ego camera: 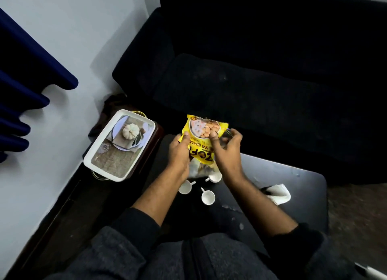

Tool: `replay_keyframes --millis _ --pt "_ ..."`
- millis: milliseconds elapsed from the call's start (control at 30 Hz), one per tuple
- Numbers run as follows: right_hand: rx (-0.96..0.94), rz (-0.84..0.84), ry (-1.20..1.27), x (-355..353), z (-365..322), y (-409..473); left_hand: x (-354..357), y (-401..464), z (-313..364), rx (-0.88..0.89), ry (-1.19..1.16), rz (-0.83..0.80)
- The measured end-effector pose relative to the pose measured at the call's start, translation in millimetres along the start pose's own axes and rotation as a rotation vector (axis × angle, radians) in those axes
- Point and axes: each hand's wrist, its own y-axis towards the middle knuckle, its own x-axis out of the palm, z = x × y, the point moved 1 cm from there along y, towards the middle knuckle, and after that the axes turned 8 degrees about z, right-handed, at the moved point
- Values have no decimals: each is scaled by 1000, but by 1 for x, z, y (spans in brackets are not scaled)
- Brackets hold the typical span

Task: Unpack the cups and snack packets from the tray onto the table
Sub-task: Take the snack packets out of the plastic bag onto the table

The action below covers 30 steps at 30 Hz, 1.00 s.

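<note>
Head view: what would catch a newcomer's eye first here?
The bright yellow snack packet, held up by both the left hand and the right hand above the dark table. Next, three white cups stand on the table under it, and the white tray sits off to the left.

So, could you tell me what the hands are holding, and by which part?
Both hands hold the yellow snack packet: left hand on its left edge, right hand on its right side, above the cups.

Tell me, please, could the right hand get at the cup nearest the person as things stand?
Probably not yet: the right hand and left hand both grip the yellow snack packet. The nearest cup itself stands unobstructed.
</note>
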Motion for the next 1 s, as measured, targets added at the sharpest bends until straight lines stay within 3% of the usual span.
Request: replay_keyframes --millis 67,133,233,467,600,1000 --pt "128 -88 85 4 5 -1 2 -1 -1 -3 16 -16" --pt "89 -141 71 10 5 2 3 3 -1 46 69 -58" --pt "88 -91 133 17 2 21 -2 10 11 134 101 -84" --pt "235 177 130 31 29 97 -59 57 52 303 71 234" --pt "439 109 39 53 79 124 -78 83 55 274 18 320" --pt "552 121 -220 91 189 127 -96 155 8 68 -71 208"
